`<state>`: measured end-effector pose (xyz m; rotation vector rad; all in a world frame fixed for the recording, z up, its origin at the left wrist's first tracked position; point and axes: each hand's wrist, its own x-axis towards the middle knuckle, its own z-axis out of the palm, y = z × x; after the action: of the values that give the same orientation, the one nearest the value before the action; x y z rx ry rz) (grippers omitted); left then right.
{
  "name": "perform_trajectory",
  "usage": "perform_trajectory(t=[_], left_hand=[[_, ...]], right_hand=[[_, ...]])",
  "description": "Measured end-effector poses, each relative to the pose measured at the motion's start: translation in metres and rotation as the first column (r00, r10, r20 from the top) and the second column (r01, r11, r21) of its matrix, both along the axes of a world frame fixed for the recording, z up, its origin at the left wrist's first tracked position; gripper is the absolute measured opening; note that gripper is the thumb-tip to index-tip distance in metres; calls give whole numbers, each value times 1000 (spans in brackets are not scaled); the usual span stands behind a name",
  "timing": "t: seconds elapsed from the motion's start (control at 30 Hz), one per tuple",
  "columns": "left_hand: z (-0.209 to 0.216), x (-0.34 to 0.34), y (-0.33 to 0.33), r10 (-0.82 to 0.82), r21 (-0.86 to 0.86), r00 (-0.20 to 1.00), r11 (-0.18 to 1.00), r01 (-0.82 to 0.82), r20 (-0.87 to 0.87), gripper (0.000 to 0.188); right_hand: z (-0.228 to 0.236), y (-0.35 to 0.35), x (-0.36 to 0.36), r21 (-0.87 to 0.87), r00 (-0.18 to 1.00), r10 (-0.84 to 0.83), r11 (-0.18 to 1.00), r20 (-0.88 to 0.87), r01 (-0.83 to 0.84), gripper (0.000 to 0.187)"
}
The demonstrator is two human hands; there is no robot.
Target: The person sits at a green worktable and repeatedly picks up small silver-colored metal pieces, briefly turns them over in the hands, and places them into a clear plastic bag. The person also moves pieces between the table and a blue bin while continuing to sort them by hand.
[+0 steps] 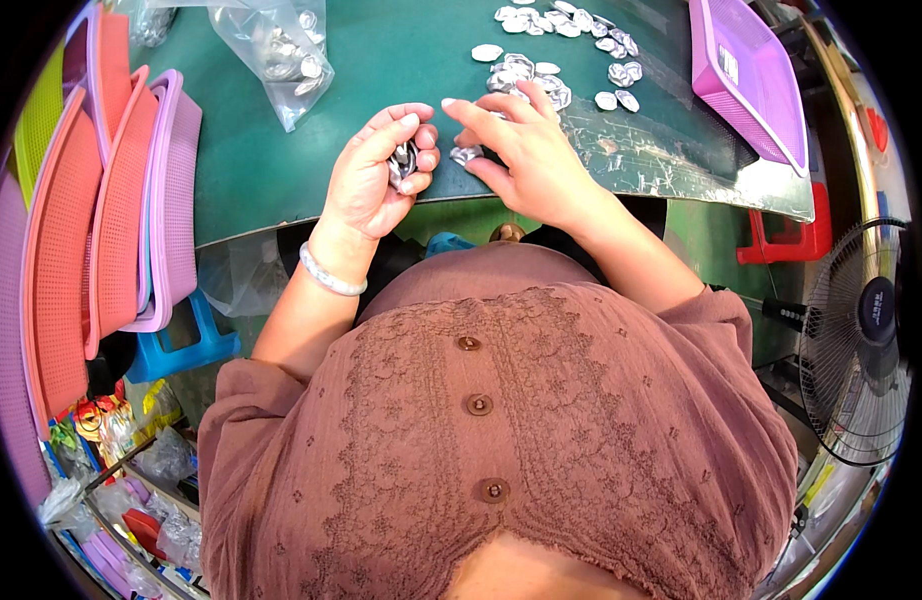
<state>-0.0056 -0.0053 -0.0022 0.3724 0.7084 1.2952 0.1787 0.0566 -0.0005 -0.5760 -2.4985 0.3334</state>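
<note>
My left hand (376,170) is curled closed around several shiny silver disc-like pieces (403,163), held above the front edge of the green table (271,185). To its right, my right hand (529,155) reaches over the table with thumb and fingers apart. A silver piece (466,155) lies by its thumb tip; whether the thumb presses on it I cannot tell. Just beyond the right fingertips is a heap of the same flat, scalloped silver pieces (516,70). More loose silver pieces (566,20) are scattered at the far side.
A clear plastic bag (281,60) with silver pieces lies at the far left. A purple basket (756,90) stands on the right. Nested coral and purple baskets (116,210) crowd the left, above a blue stool (186,340). A black fan (861,340) and red plastic stool (806,230) are at right.
</note>
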Motion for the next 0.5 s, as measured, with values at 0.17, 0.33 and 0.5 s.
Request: perform_trajectory(t=[0.17, 0.33, 0.5], left_hand=[[-2, -1, 0, -14, 7, 1000, 1000, 14, 5, 17], [0, 1, 0, -8, -2, 1000, 1000, 8, -14, 17], [-1, 1, 1, -19, 10, 1000, 1000, 19, -19, 17]], right_hand=[[1, -12, 9, -22, 999, -21, 1000, -40, 21, 60], [-2, -21, 16, 12, 999, 48, 999, 9, -48, 54], [-7, -22, 18, -62, 988, 31, 997, -154, -41, 44]])
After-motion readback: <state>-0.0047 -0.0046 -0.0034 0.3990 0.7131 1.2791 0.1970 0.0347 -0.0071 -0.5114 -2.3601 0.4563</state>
